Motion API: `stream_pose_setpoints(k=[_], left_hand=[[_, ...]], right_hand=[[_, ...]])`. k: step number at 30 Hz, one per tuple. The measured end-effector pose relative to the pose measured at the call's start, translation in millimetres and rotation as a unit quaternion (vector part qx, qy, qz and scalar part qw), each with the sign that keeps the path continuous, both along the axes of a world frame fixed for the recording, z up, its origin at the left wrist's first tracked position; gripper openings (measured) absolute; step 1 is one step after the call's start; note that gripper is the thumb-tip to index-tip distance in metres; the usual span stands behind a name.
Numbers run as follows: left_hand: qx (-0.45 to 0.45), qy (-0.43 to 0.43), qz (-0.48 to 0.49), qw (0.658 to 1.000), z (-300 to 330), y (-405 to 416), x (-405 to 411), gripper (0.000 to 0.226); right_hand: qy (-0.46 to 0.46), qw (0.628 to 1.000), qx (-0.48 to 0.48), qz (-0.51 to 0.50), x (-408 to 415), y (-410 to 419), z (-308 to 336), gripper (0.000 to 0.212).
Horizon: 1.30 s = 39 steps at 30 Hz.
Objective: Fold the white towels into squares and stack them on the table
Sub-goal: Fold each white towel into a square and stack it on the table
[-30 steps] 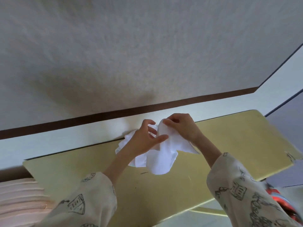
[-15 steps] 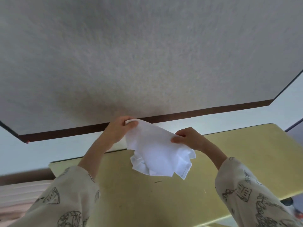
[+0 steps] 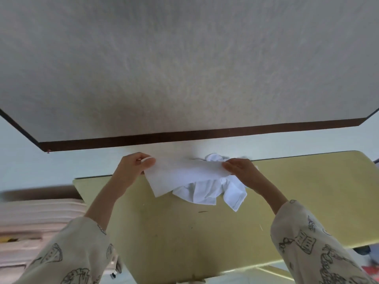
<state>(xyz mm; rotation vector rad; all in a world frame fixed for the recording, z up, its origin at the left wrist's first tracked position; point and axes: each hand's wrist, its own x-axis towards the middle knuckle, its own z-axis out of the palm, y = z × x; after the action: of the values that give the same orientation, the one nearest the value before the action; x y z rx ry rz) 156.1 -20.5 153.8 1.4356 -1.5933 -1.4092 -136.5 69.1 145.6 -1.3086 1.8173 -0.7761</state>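
Note:
A white towel (image 3: 182,177) is stretched in the air between both hands above the far part of the yellow table (image 3: 205,242). My left hand (image 3: 133,169) pinches its left top corner. My right hand (image 3: 242,171) pinches its right top edge. The towel's upper edge is pulled taut; its lower part hangs down. Behind and below it lies a crumpled heap of white towels (image 3: 211,193) on the table, near the far edge, partly hidden by the held towel.
A pale wall with a dark brown strip (image 3: 184,136) rises right behind the table. A stack of pinkish folded bedding (image 3: 37,218) sits to the left of the table. Something red (image 3: 371,269) shows at the bottom right.
My hands have drawn apart, the left going left and the right going right, spreading the towel from a bunched lump into a taut span. The heap on the table has come into view.

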Motion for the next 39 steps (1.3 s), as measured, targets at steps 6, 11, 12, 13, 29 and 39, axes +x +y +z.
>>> stream_pose_setpoints(k=[6, 11, 12, 13, 29, 39], left_hand=[[0.152, -0.057, -0.059, 0.985, -84.3, 52.0, 12.4, 0.010], [0.284, -0.079, -0.067, 0.953, -142.9, 102.5, 16.2, 0.014], [0.297, -0.085, -0.063, 0.949, -151.1, 108.4, 16.5, 0.015], [0.304, -0.091, -0.058, 0.946, -158.5, 112.7, 16.9, 0.016], [0.216, -0.151, 0.073, 0.962, -225.0, 63.7, -4.8, 0.017], [0.244, -0.160, 0.092, 0.952, -244.3, 54.0, -7.4, 0.011]], right_hand=[[0.004, 0.986, 0.164, 0.041, -6.2, 46.7, -56.5, 0.031], [0.023, 0.958, 0.285, 0.039, -3.4, 84.8, -117.7, 0.036], [0.025, 0.954, 0.298, 0.034, -2.5, 89.5, -128.0, 0.037], [0.027, 0.951, 0.305, 0.031, -1.1, 93.0, -137.0, 0.035], [0.060, 0.966, 0.224, -0.111, 10.9, 32.6, -221.4, 0.027], [0.098, 0.962, 0.231, -0.108, 7.1, 23.9, -232.3, 0.029]])
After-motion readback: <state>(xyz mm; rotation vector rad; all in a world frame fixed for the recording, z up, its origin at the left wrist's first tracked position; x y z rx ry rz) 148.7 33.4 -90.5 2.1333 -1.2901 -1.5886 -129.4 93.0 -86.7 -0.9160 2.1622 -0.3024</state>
